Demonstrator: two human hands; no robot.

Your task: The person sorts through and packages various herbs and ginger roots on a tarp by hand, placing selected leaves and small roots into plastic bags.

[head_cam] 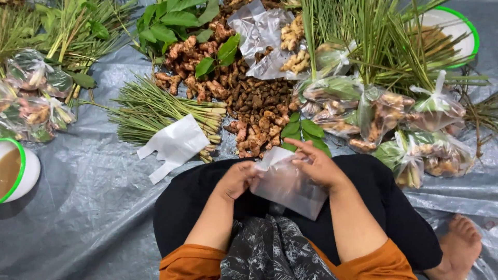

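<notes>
I sit cross-legged on a grey tarp (pixel 93 197). Both hands hold a small clear plastic bag (pixel 286 182) over my lap. My left hand (pixel 239 178) pinches the bag's left edge near its top. The fingers of my right hand (pixel 316 163) rub at the bag's upper right corner, with the bag lying flat under them. Just beyond my hands lies a pile of brown roots (pixel 257 111) with green leaves (pixel 306 132) beside it.
A lemongrass bundle (pixel 161 109) with a white plastic bag (pixel 175 145) on it lies to the left. Filled tied bags (pixel 394 119) sit on the right and more (pixel 31 98) on the far left. Two green-rimmed white bowls (pixel 18 171) (pixel 456 31) stand at the edges. My bare foot (pixel 461 246) rests at lower right.
</notes>
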